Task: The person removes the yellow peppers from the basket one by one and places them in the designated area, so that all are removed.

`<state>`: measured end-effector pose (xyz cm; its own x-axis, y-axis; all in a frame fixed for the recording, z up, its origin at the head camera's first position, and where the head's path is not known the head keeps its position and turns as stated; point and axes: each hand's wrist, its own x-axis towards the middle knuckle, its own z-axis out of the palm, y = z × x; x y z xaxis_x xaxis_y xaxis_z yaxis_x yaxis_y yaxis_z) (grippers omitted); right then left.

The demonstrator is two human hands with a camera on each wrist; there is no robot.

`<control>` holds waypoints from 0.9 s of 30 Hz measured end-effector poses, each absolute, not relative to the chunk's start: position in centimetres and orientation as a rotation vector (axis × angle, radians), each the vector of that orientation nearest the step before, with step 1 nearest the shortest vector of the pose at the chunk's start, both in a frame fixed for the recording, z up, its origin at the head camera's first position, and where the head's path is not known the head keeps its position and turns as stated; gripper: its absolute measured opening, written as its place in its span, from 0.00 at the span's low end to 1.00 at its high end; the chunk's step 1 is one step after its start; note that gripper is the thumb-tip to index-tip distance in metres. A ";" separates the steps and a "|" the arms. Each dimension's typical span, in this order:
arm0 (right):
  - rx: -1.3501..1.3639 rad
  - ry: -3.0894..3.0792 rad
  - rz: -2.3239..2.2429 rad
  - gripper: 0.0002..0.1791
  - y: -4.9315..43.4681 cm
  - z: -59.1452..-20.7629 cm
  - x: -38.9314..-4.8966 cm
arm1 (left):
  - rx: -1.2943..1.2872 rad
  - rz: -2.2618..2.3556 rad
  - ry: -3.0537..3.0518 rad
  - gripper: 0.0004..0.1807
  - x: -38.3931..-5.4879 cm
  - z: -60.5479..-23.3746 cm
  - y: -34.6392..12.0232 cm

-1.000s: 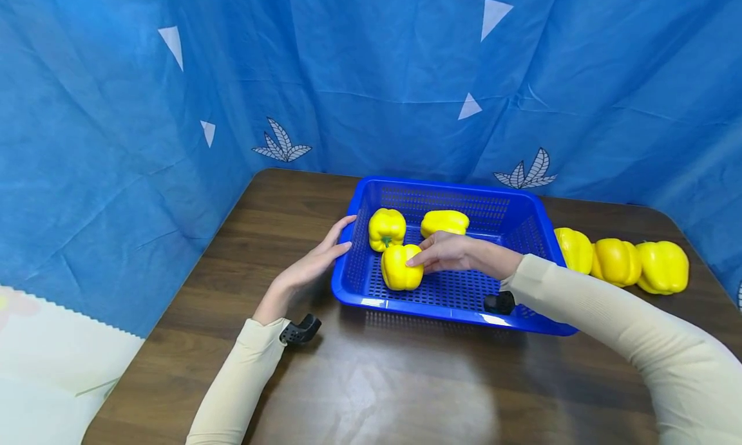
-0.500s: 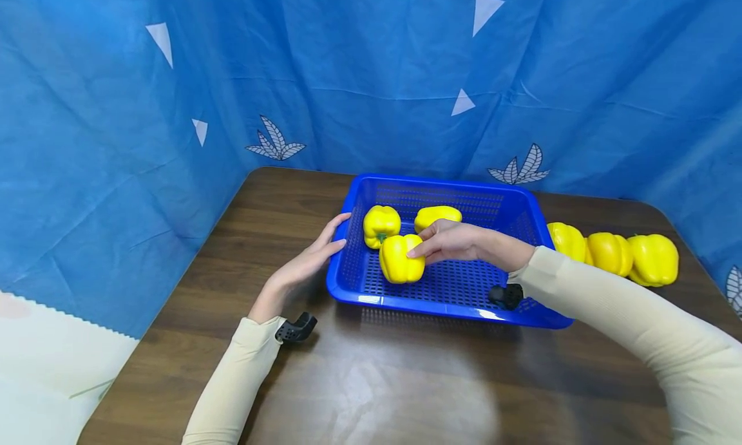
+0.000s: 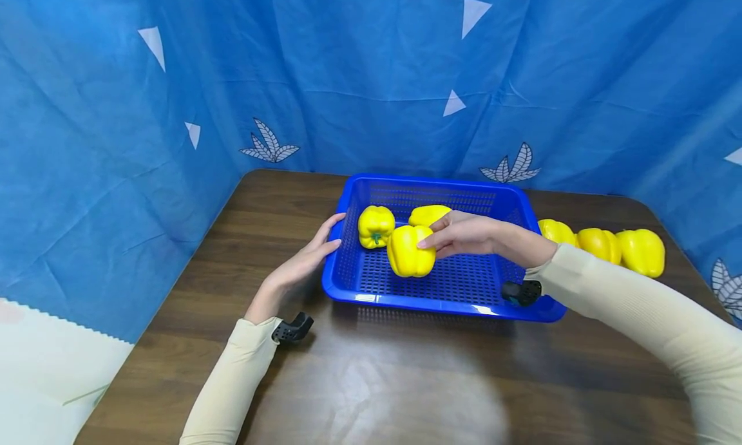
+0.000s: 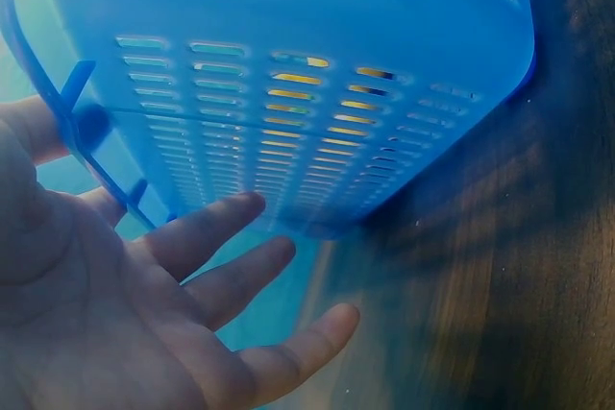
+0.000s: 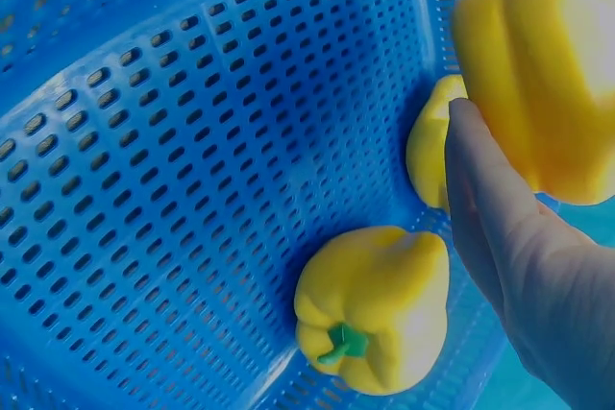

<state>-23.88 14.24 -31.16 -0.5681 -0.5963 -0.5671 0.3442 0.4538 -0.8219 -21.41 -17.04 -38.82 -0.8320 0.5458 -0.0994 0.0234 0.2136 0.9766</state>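
My right hand point(image 3: 464, 234) grips a yellow bell pepper point(image 3: 410, 255), thumb on its near side, above the floor of a blue perforated basket point(image 3: 429, 308). In the right wrist view the held bell pepper point(image 5: 543, 74) fills the upper right corner. A second bell pepper point(image 3: 375, 226), its green stem showing, sits at the basket's left end. Behind the right hand lies a third bell pepper point(image 3: 428, 214), partly hidden. My left hand point(image 3: 301, 265) touches the basket's left rim with thumb and forefinger; in the left wrist view its other fingers point(image 4: 240, 280) extend loosely outside the wall.
Right of the basket, three more yellow bell peppers point(image 3: 599, 244) stand in a row, partly behind the right forearm. The basket rests on a dark wooden table point(image 3: 394, 380). A blue curtain point(image 3: 371, 78) hangs along the table's back and left side.
My right hand has raised its bell pepper from the basket floor and shifted slightly right. The left hand keeps its place at the rim. The whole head view has drifted a little.
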 end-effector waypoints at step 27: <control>-0.230 1.815 -1.423 0.21 21.0 -28.0 -21.5 | 0.504 1.635 2.095 0.31 -21.2 -39.0 -16.8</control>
